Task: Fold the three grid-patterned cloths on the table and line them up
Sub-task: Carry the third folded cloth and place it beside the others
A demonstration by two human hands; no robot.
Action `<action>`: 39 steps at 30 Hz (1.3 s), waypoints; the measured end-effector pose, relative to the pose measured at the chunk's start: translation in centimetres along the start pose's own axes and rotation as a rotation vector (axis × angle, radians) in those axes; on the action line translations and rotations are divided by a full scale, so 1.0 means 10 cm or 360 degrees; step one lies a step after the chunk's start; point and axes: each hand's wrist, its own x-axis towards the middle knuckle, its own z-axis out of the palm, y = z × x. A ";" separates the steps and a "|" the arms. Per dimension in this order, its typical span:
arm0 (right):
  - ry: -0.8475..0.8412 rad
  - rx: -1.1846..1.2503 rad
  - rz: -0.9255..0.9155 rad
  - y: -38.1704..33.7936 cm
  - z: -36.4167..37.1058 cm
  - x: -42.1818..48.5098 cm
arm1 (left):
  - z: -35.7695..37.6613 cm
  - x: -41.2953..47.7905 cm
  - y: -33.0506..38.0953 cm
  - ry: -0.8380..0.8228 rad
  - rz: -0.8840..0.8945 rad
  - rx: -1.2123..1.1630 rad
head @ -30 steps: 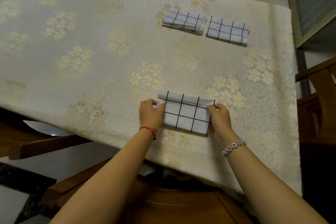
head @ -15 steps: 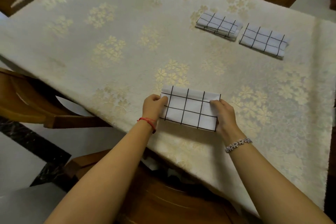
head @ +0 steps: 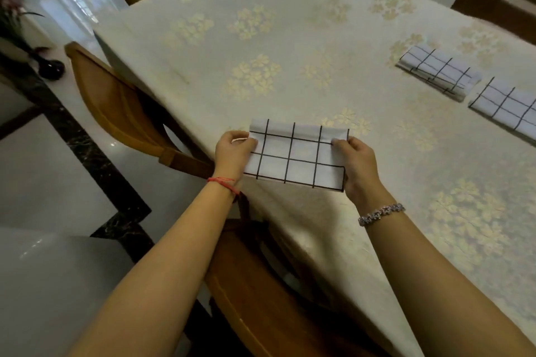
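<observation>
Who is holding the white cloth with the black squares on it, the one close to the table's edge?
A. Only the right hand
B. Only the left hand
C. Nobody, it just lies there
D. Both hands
D: the left hand and the right hand each pinch one end of the white folded cloth with black grid lines, thumbs on top.

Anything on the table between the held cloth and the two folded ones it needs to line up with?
Nothing visible. The left hand and right hand grip the held cloth near the table edge; only bare tablecloth lies between it and the left folded cloth and right folded cloth, far right.
</observation>
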 end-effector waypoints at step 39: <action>-0.0642 -0.0501 -0.0266 0.18 3.83 -0.59 | -3.49 0.86 0.30 0.0653 0.0155 -0.0499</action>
